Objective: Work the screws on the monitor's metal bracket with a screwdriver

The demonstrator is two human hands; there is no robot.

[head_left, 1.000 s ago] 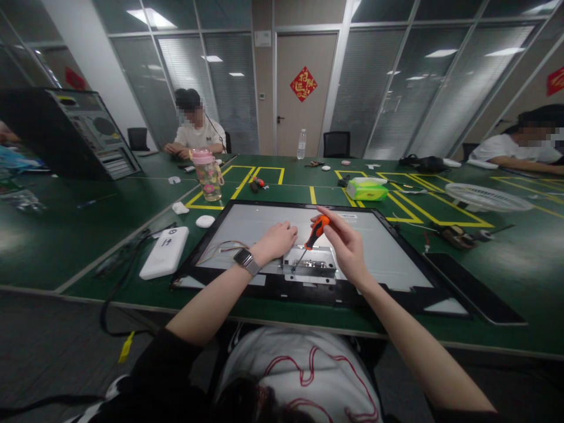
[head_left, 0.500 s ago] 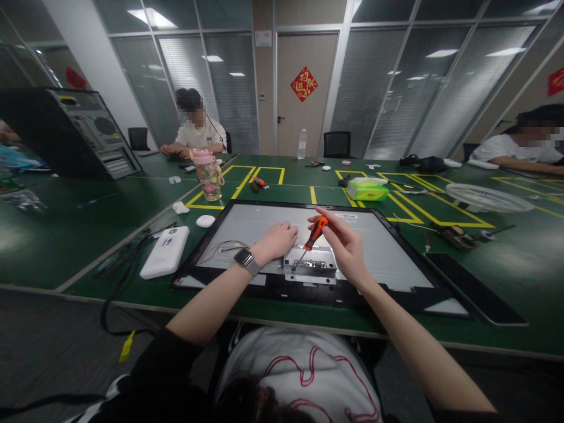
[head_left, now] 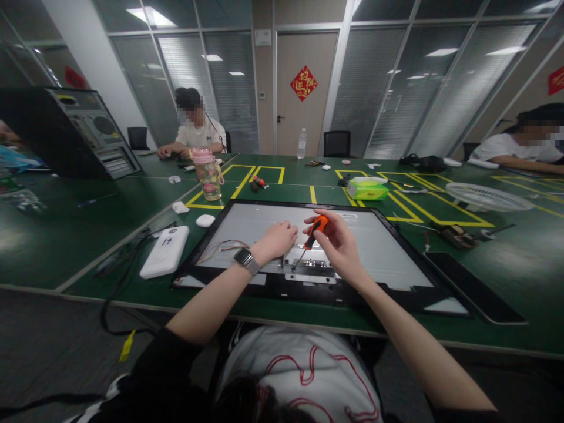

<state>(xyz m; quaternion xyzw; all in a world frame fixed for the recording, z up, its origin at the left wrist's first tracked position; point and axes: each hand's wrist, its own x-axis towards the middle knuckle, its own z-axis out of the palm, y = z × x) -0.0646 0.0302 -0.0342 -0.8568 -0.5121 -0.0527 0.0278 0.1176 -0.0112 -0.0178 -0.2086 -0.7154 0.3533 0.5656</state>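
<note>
My right hand [head_left: 341,244] grips an orange and black screwdriver [head_left: 316,230] by its handle, thumb on the near side. The shaft slants down to the left, and its tip meets the left part of a silver metal bracket [head_left: 311,278]. This bracket sits along the near edge of a flat display panel [head_left: 247,220] with a black frame, which lies grey back up on the table. Beside the bracket's upper left corner, my left hand [head_left: 278,239] rests on the panel with fingers laid down and nothing visible in them. Thin wires [head_left: 220,245] lie by the left wrist.
Left of the panel are a white power bank [head_left: 165,252], a white case [head_left: 205,221] and a pink-lidded cup [head_left: 206,176]. A black slab [head_left: 476,288] lies to the right. Beyond are a green packet [head_left: 368,188] and a racket [head_left: 489,197]. Two people sit across the table.
My right hand's fingers have shifted around the screwdriver handle, with the thumb lower and further left. The tip stays at the bracket. My left hand has not visibly moved.
</note>
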